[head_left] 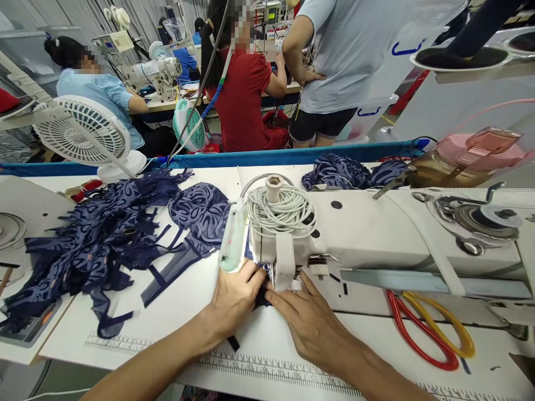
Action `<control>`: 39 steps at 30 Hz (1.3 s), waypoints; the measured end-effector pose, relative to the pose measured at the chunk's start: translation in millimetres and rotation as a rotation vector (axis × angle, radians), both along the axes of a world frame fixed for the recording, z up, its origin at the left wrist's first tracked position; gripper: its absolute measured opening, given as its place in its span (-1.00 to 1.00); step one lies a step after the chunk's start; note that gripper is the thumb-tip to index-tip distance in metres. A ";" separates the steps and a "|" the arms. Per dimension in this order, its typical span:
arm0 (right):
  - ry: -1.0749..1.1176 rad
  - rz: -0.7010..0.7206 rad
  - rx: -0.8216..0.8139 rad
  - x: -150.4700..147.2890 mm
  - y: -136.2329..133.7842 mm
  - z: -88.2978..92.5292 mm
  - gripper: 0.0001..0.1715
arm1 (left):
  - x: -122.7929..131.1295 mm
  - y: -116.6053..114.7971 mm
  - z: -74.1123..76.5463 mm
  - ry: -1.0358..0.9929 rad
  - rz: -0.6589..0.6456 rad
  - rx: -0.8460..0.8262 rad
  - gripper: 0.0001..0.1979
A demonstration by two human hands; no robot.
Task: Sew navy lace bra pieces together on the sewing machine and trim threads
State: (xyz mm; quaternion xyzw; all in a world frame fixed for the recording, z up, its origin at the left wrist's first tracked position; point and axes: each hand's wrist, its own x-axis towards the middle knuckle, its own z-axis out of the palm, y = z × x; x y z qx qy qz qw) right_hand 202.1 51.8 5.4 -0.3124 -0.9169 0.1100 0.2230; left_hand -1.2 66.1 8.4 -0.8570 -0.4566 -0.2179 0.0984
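Observation:
At the needle end of a white sewing machine (363, 223), both hands are at a small piece of navy fabric (262, 298), mostly covered by them and the machine head. My left hand (236, 289) is closed, with thumb and fingertips pinching the fabric's left side. My right hand (309, 317) lies with its fingers stretched out, the fingertips beside the presser foot at the fabric's right edge. A navy patterned bra cup piece (198, 214) rests left of the machine head and appears to run behind it. The needle is hidden.
A heap of navy bra pieces (112, 234) covers the table's left side. Scissors with red and yellow handles (422, 328) lie at right, near a pink-lidded bottle (463, 156). More patterned pieces (343, 171) sit behind the machine. A white fan (86, 133) stands back left; people work beyond.

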 end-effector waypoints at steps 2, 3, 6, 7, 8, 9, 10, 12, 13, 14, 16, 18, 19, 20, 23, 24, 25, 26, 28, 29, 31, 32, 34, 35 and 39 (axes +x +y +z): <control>0.009 -0.003 -0.005 1.9 0.2 -1.5 -0.34 | 2.8 -4.1 -1.1 0.026 0.038 0.054 -0.79; 0.007 -0.007 -0.004 2.8 0.1 -1.8 -0.34 | 1.4 -5.7 -2.3 0.033 0.033 0.072 -0.78; -0.006 -0.008 0.003 3.5 -1.0 0.0 -0.33 | -11.1 -5.0 -5.1 -0.023 -0.076 0.023 -0.74; -0.012 -0.008 0.003 2.6 -1.5 1.3 -0.33 | -15.6 -3.5 -5.4 -0.047 -0.123 -0.009 -0.74; -0.018 -0.007 0.000 1.5 -2.1 2.8 -0.33 | -19.0 -2.0 -5.3 -0.063 -0.157 -0.031 -0.75; -0.021 -0.007 -0.005 0.3 -2.6 4.3 -0.34 | -21.0 -1.1 -4.9 -0.066 -0.172 -0.036 -0.76; -0.022 -0.008 -0.010 -0.7 -3.3 5.8 -0.35 | -21.4 -0.9 -4.5 -0.055 -0.168 -0.028 -0.77; -0.015 -0.011 -0.017 -1.4 -4.4 8.1 -0.37 | -19.2 -3.0 -4.4 -0.031 -0.131 0.009 -0.79; -0.011 -0.012 -0.017 -1.1 -5.0 8.9 -0.37 | -17.6 -5.1 -5.0 -0.034 -0.119 0.029 -0.79; -0.010 -0.011 -0.017 -0.5 -5.4 9.5 -0.38 | -16.4 -7.4 -6.1 -0.046 -0.123 0.037 -0.78; -0.019 -0.006 -0.015 1.1 -6.0 9.7 -0.39 | -16.0 -11.3 -9.6 -0.078 -0.157 0.017 -0.78; -0.020 -0.003 -0.013 2.2 -6.2 8.9 -0.37 | -18.2 -12.6 -13.3 -0.079 -0.182 -0.021 -0.77; -0.018 -0.005 -0.012 2.5 -6.1 8.0 -0.36 | -19.8 -12.0 -14.8 -0.069 -0.187 -0.037 -0.77; -0.015 -0.007 -0.009 2.5 -5.9 6.8 -0.36 | -21.4 -10.3 -15.9 -0.061 -0.190 -0.045 -0.76; -0.022 -0.011 -0.001 1.3 -4.0 2.2 -0.36 | -24.7 -1.1 -15.9 -0.047 -0.207 -0.065 -0.76; -0.027 -0.016 0.000 0.4 -3.0 0.8 -0.36 | -24.9 2.5 -15.1 -0.046 -0.214 -0.069 -0.76; -0.029 -0.025 0.001 -0.5 -2.0 -0.5 -0.36 | -24.6 5.8 -14.2 -0.045 -0.219 -0.073 -0.76; -0.029 -0.033 0.000 -1.5 -1.0 -1.5 -0.36 | -23.7 8.5 -13.1 -0.044 -0.218 -0.072 -0.77; -0.029 -0.050 0.006 -3.5 0.3 -2.4 -0.37 | -20.7 10.8 -11.0 -0.031 -0.189 -0.063 -0.78; -0.030 -0.053 0.016 -4.2 0.6 -2.5 -0.38 | -19.0 10.5 -9.9 -0.024 -0.163 -0.059 -0.78; -0.036 -0.054 0.042 -5.3 0.4 -1.8 -0.41 | -16.1 7.7 -7.8 -0.017 -0.104 -0.058 -0.79; -0.038 -0.054 0.056 -5.7 0.1 -1.4 -0.43 | -15.1 5.9 -6.6 -0.026 -0.083 -0.059 -0.79; -0.036 -0.050 0.077 -6.1 -0.8 -0.6 -0.45 | -13.8 2.6 -4.3 -0.063 -0.062 -0.067 -0.78; -0.034 -0.049 0.085 -6.2 -1.3 -0.4 -0.46 | -13.1 1.4 -3.3 -0.070 -0.062 -0.063 -0.78; -0.030 -0.047 0.108 -6.3 -3.7 -1.6 -0.51 | -10.1 -2.4 -2.0 -0.001 -0.072 -0.006 -0.80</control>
